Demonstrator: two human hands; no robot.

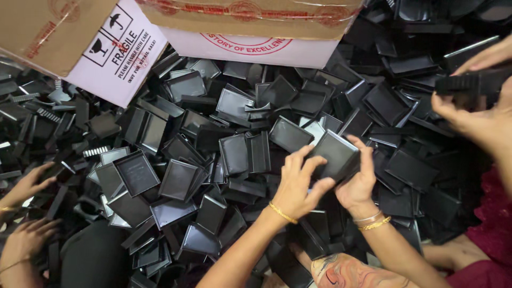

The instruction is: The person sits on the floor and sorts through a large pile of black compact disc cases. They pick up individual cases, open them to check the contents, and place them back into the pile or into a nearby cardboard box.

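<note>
A co-worker's hands (24,186) rest on the heap of black plastic trays (176,176), far left of the held tray. The left hand (296,184) and right hand (358,181) both grip one black square tray (336,154) just above the heap. Right of it, another person's hands (474,109) hold a tray stack (469,82). Most trays still lie loose, so I judge the sorting barely begun

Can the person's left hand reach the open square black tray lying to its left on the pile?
Probably yes. The left hand holds a black case with the right hand; the square tray lies uncovered atop the pile.
</note>
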